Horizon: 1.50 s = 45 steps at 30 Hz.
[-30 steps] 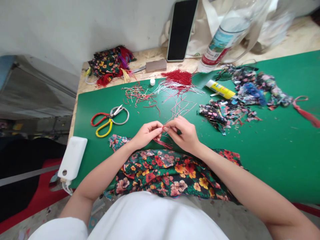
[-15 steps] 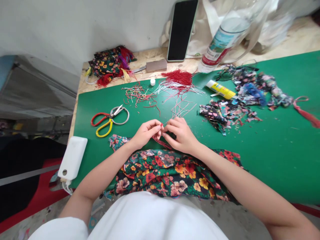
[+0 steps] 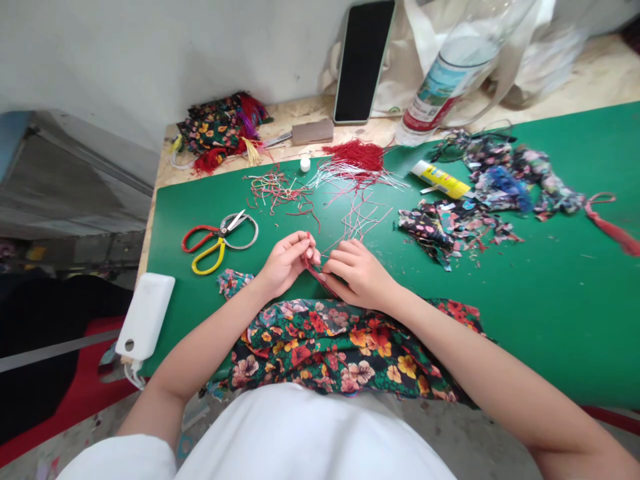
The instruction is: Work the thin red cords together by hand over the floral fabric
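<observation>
My left hand (image 3: 287,261) and my right hand (image 3: 356,273) meet over the green mat (image 3: 525,300), both pinching a small bundle of red threads (image 3: 315,272) between their fingertips. The threads run down and to the right between the hands. Just below my hands lies a floral cloth (image 3: 345,347) that hangs over the table's near edge. A loose spread of red and white threads (image 3: 357,217) lies right behind my fingers.
Scissors with red and yellow handles (image 3: 220,238) lie to the left, a white power bank (image 3: 146,315) at the mat's left edge. Floral scraps (image 3: 450,223), a glue tube (image 3: 441,179), a red tassel (image 3: 613,223), a bottle (image 3: 440,80) and a leaning phone (image 3: 363,60) sit behind.
Both hands have shifted slightly left and toward me; the left fingers curled more tightly around the red threads, and the bundle now angles down between the hands.
</observation>
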{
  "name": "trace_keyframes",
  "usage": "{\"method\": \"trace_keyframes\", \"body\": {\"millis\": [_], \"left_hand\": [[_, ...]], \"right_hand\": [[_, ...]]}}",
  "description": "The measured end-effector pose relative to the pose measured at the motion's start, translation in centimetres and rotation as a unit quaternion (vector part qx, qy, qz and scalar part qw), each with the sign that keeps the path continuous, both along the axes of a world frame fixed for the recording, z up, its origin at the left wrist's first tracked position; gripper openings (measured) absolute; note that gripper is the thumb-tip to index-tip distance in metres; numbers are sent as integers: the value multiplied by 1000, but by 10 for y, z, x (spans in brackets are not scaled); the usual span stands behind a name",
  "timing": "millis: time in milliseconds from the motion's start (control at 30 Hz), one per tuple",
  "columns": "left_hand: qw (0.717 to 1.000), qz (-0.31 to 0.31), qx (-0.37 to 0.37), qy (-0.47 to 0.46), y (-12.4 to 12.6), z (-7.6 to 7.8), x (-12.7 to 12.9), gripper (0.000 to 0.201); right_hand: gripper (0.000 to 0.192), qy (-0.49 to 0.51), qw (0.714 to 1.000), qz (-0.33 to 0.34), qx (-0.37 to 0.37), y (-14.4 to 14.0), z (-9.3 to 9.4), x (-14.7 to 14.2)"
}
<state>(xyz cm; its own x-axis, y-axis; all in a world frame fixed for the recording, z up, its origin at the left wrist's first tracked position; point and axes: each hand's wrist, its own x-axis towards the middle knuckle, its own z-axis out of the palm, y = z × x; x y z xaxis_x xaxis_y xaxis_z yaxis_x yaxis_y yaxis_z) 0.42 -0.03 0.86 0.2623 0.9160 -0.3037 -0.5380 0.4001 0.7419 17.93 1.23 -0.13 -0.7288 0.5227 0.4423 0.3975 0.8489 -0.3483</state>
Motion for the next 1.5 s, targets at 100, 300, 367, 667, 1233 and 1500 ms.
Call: {"method": "trace_keyframes", "body": {"millis": [100, 300, 367, 667, 1233, 1500], "left_hand": [[1000, 0, -12, -11, 0, 1, 0, 12], [1000, -6, -8, 10, 1, 1, 0, 12], [1000, -9, -7, 27, 1, 2, 1, 14], [998, -19, -9, 56, 1, 4, 2, 21], [999, -22, -5, 50, 1, 2, 1, 20], [999, -19, -4, 49, 0, 1, 2, 21]], "right_hand": [[24, -13, 1000, 6, 8, 0, -1, 0], [26, -34, 999, 14, 14, 1, -4, 1], [26, -38, 999, 18, 17, 1, -4, 1], [16, -41, 986, -157, 46, 3, -2, 4], [20, -109, 983, -146, 21, 4, -9, 2], [17, -54, 986, -154, -25, 4, -9, 4]]}}
